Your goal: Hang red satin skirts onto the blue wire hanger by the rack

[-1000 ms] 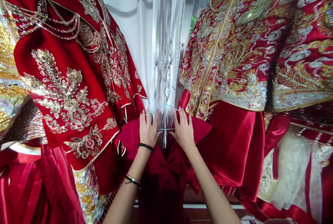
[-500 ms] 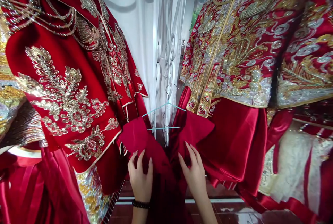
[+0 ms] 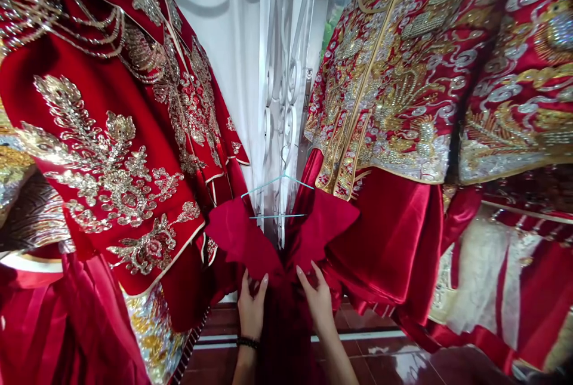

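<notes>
The red dress [image 3: 283, 292] is carried on the teal hanger [image 3: 278, 216], before white metalwork [image 3: 293, 83]. Its bodice is flanked by the left hand [image 3: 252, 307] and right hand [image 3: 319, 300], both half-open, thumbs parted from fingers; whether cloth is gripped cannot be told.

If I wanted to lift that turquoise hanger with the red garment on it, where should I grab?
Probably pinch the turquoise hanger at its peak, just below the hook, coming from the near side: that part stands bare above the dark red garment, which drapes from both sloping ends.
</notes>
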Available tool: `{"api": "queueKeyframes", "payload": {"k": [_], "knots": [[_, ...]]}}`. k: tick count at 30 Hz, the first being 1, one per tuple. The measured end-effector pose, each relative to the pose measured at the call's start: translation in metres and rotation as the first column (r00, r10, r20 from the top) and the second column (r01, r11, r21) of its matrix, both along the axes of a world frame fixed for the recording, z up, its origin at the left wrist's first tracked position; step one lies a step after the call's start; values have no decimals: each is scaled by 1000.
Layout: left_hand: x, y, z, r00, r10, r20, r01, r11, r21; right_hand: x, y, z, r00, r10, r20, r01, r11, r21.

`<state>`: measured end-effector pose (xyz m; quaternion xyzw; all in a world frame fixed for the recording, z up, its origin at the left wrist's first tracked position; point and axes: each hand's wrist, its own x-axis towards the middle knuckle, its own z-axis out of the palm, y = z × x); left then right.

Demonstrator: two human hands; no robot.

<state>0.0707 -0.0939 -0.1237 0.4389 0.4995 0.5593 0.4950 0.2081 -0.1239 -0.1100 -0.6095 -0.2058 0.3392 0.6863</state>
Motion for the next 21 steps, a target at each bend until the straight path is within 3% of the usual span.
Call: {"api": "queueKeyframes", "payload": {"k": [5, 9, 17, 19, 21], "knots": [[9, 6, 2, 995, 47, 87, -44, 999, -29, 3, -3, 8, 942, 105, -320, -75, 992, 103], [12, 2, 8, 994, 98, 37, -98, 995, -12, 13, -6, 8, 890, 200, -411, -150, 977, 152], [12, 7, 10, 997, 83, -2, -83, 997, 10, 11, 2, -1, 869, 241, -433, -199, 970, 142], [7, 4, 14, 988, 138, -62, -138, 990, 2, 13, 1, 1, 909, 225, -351, -190, 973, 130], [0, -3, 21, 966, 214, -144, -210, 977, 42, 19, 0, 5, 984, 100, -148, -90, 993, 75]]}}
